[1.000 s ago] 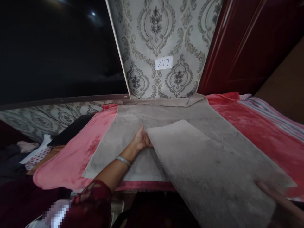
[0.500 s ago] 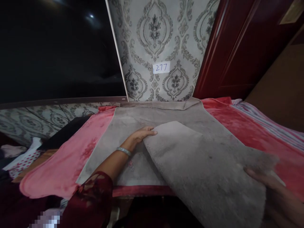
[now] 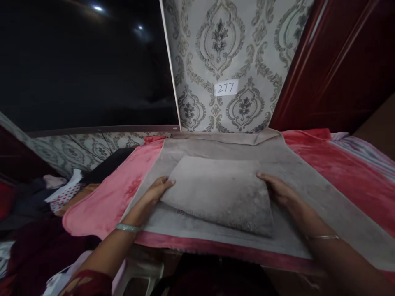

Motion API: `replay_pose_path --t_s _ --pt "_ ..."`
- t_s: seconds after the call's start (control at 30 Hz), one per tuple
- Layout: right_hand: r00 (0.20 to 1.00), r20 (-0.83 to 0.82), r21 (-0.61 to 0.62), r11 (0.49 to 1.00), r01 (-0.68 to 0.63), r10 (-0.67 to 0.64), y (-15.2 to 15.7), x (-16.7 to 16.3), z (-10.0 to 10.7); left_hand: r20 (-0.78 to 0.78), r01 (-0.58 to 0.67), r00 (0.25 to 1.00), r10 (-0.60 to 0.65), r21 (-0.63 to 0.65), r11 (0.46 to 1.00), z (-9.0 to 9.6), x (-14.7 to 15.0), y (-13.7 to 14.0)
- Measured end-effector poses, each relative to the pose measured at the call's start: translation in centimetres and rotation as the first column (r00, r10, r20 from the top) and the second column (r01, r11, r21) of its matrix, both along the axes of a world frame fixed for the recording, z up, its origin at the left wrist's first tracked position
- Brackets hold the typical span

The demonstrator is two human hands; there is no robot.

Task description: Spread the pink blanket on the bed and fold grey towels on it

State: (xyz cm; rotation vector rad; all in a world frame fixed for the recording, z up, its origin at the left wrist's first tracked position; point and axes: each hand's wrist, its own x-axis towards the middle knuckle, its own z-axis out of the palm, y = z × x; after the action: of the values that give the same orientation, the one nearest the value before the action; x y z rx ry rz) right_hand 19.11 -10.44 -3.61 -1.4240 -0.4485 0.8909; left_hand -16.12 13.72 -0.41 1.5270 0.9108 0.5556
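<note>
A grey fuzzy mat (image 3: 216, 191) lies folded over on itself on top of a pink-red blanket (image 3: 101, 201). Its upper flap forms a rounded pad in the middle, and the lower layer (image 3: 296, 164) spreads out wider beneath it. My left hand (image 3: 156, 190) grips the left edge of the folded flap, fingers on top. My right hand (image 3: 276, 190) holds the right edge of the same flap. Both wrists carry bangles.
A paper label reading 277 (image 3: 226, 87) is stuck on patterned wallpaper behind. A dark red wooden door (image 3: 333, 61) stands at the right, a dark glossy panel (image 3: 83, 65) at the left. Clothes are piled (image 3: 58, 189) at the left. Striped fabric (image 3: 370, 150) lies far right.
The loose end of the mat, which hung toward me, has been folded up and over onto the mat. My right hand moved from the lower right edge to the flap's right side.
</note>
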Motion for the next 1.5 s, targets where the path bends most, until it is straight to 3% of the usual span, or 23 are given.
replay_pose_path --t_s 0.1,0.17,0.23,0.3,0.37,0.47,0.53,0.67,0.73,0.8,0.87,0.97,1.1,1.2,1.3,1.37,1.5 --pt "0.999 -0.041 -0.039 0.999 -0.005 0.003 0.7 0.2 -2.7 -0.083 0.024 0.996 -0.02 0.049 0.998 -2.9 -0.8 0.8" --pt "0.997 -0.079 -0.056 0.998 0.015 -0.02 0.4 0.3 -3.2 -0.159 0.051 0.987 -0.032 0.118 0.992 -3.3 -0.9 1.6" --pt "0.993 -0.112 -0.085 0.996 0.016 -0.026 0.0 0.1 -3.1 -0.339 0.067 0.94 0.029 0.27 0.96 -2.6 -0.3 2.5" --pt "0.995 -0.095 -0.085 0.996 -0.01 0.002 -0.3 -0.3 -2.8 -0.499 0.109 0.851 0.164 0.474 0.874 -1.3 0.8 3.0" --pt "0.999 -0.02 -0.053 0.998 -0.031 0.03 -0.4 -1.0 -2.7 -0.531 0.197 0.812 0.242 0.639 0.743 0.0 2.7 3.0" --pt "0.99 0.138 -0.018 0.999 -0.033 0.035 -0.3 -1.7 -2.8 -0.524 0.369 0.839 0.147 0.747 0.553 0.7 6.4 1.8" --pt "0.971 0.236 -0.025 0.999 -0.038 0.043 -0.4 -1.8 -3.2 -0.592 0.483 0.8 0.096 0.731 0.482 0.2 8.5 0.7" --pt "0.921 0.374 -0.062 0.994 -0.094 0.111 -1.2 -0.7 -4.0 -0.738 0.619 0.661 0.133 0.637 0.459 -2.2 10.4 -0.8" --pt "0.848 0.519 -0.161 0.987 -0.023 0.104 -1.7 0.0 -3.8 -0.745 0.627 0.646 0.166 0.642 0.44 -3.0 10.3 -1.0" --pt "0.669 0.74 -0.221 0.965 0.143 0.07 -1.6 0.3 -2.8 -0.743 0.628 0.644 0.182 0.65 0.428 -3.3 10.0 -1.1" --pt "0.42 0.905 -0.171 0.959 0.228 0.061 -0.5 -0.2 -1.3 -0.749 0.633 0.636 0.186 0.644 0.429 -3.3 9.9 -1.1" --pt "0.164 0.977 -0.154 0.985 0.081 0.139 3.0 -2.7 0.3 -0.751 0.634 0.632 0.192 0.643 0.429 -3.0 10.0 -1.1" --pt "0.003 0.915 -0.403 0.913 -0.054 0.404 7.2 -6.5 -0.5 -0.75 0.634 0.631 0.2 0.646 0.425 -3.0 10.0 -1.2" --pt "-0.053 0.852 -0.524 0.85 -0.052 0.521 8.1 -7.3 -2.0 -0.753 0.636 0.625 0.207 0.644 0.426 -3.2 9.9 -1.1" --pt "-0.052 0.834 -0.551 0.834 -0.034 0.549 7.9 -5.5 -2.5 -0.753 0.637 0.626 0.204 0.644 0.424 -3.3 9.9 -1.0" --pt "0.004 0.826 -0.563 0.826 0.036 0.563 7.6 -3.3 -2.5 -0.755 0.639 0.626 0.197 0.641 0.425 -3.3 9.9 -0.9" --pt "0.205 0.846 -0.526 0.833 0.17 0.493 6.1 1.9 -3.7 -0.749 0.634 0.632 0.196 0.646 0.425 -3.5 10.0 -0.8"
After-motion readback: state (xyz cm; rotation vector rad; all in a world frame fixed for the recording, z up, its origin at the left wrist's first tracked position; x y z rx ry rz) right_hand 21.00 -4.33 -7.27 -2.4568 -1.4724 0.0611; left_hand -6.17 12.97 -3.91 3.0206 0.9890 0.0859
